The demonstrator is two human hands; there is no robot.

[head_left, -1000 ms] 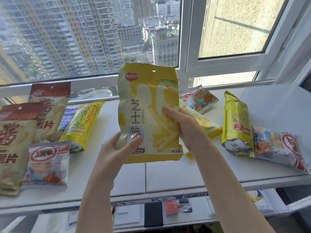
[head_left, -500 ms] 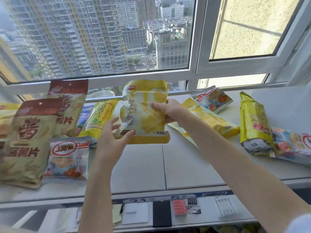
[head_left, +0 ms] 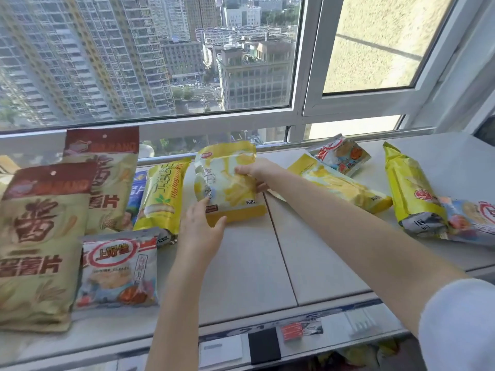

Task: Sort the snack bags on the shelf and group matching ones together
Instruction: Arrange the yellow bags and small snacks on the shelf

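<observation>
Crinkled yellow-and-white bag [head_left: 225,183] shows printed fries.

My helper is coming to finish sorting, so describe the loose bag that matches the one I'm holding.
On the white shelf under the window, look right of the right hand. A yellow-and-white fries bag lies flat there, unlike the silver red-ringed bag behind it and the yellow, silver-ended bag further right.

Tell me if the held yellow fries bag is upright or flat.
Upright, slightly tilted: the fries bag stands bottom edge down on the shelf, top seal up; right hand grips its side, left hand holds its lower corner.
</observation>
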